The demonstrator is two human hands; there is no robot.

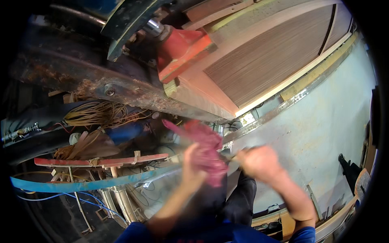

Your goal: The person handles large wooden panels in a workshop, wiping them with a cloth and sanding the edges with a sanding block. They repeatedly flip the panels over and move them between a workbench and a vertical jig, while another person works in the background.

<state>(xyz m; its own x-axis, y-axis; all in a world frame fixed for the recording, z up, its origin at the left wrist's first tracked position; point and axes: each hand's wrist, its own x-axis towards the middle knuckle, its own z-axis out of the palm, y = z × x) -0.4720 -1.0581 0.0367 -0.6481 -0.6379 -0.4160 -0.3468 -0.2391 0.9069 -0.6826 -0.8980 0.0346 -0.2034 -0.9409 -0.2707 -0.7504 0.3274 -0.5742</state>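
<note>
A crumpled crimson cloth (210, 156) hangs in front of my body, blurred by motion. My left hand (191, 164) is closed on its left side, thumb and fingers pressed into the folds. Just right of the cloth, my right hand (259, 164) is closed like a fist. A thin, dark, short piece seems to stick out from its fingers toward the cloth, but blur hides what it is. Both forearms rise from the lower edge, out of blue sleeves.
Beyond my hands lies a framed wooden panel (267, 65), with a red metal block (178, 52) pressing on its near-left corner. A rusty beam (109, 87) crosses at left. Coiled yellow cable (95, 113), a red strip (101, 161) and a blue curved band (81, 185) lie below it.
</note>
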